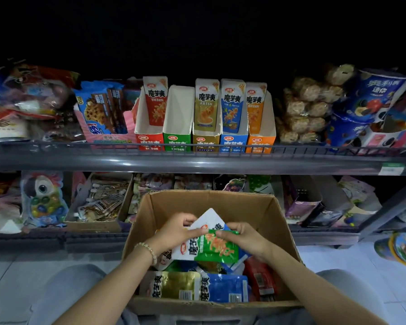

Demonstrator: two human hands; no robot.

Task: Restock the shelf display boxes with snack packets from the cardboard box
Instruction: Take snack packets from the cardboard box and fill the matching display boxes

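An open cardboard box sits on my lap, holding gold, blue and red snack packets. Above it my left hand and right hand grip a small stack of packets, a green packet on top and a blue-edged one behind. On the upper shelf stand display boxes: red, green, gold, blue and orange. The green box looks empty; each of the others shows an upright packet.
A grey shelf rail runs across in front of the display boxes. Cookie packs lie left of them, wrapped cakes and blue cookie cups right. The lower shelf holds trays of mixed snacks. White floor tiles lie below.
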